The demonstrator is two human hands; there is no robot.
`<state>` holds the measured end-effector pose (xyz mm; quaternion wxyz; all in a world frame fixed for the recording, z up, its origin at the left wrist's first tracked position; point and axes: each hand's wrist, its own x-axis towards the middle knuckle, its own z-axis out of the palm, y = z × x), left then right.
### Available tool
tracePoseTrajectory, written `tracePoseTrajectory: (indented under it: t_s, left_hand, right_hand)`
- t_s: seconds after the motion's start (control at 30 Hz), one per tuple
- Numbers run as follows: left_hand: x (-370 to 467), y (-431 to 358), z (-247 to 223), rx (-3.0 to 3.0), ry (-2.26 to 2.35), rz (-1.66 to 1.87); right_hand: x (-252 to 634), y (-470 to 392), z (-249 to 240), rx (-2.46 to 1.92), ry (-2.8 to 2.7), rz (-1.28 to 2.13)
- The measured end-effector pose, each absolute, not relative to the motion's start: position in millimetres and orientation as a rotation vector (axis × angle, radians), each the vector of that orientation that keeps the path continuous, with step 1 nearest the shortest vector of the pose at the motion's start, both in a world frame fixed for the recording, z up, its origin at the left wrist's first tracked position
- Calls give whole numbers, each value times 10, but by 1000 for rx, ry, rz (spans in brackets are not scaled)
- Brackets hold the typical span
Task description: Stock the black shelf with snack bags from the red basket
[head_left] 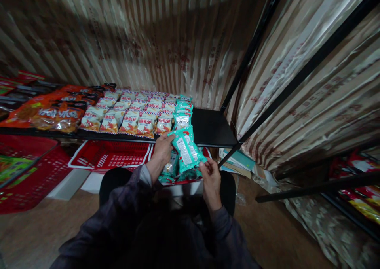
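A teal snack packet (186, 149) is held between my two hands, its printed white panel facing up. My left hand (162, 150) pinches its upper left corner at the shelf's front edge. Lower down, my right hand (211, 178) grips the bottom right corner with thumb and fingers. Below the packet, more teal packets (170, 166) lie in a red basket between my knees, partly hidden by my hands. On the black shelf (212, 128) just beyond, a column of teal packets (182, 120) stands beside rows of white and orange snack packets (130, 122).
Orange snack bags (61, 112) fill the shelf's left part. Under it sit a red basket with a white rim (118, 155) and a larger red basket (32, 178). Black shelf posts (252, 47) and striped curtains (133, 35) stand behind and right. Cardboard boxes (240, 161) lie below the shelf's right end.
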<state>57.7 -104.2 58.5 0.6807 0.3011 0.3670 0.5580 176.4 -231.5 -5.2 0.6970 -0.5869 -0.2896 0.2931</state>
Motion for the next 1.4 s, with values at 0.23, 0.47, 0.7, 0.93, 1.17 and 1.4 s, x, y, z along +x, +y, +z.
tracePoseTrajectory:
  t_s: [0.23,0.47,0.7,0.93,1.17,1.4]
  left_hand:
    - [556,-1045,535,680,836,1224]
    - [435,-981,573,868,887,1051]
    - [448,-901,598,1050,854,973]
    - [500,-882,572,1148,929,1018]
    - [577,-940,514,1095,946,1083]
    - [633,-942,486,1063,961,1049]
  right_hand:
    - [1705,-2273,9,-1198,-472,779]
    - [1760,-2287,-23,-1271,-486,693]
    - [1780,-2315,-21,-1294,-493,686]
    - [1826,-2344,-20,-1267,-493,702]
    - [1863,-2334,-37,-1277,-561,582]
    - [1961,-2372,18,-1323,-731,398]
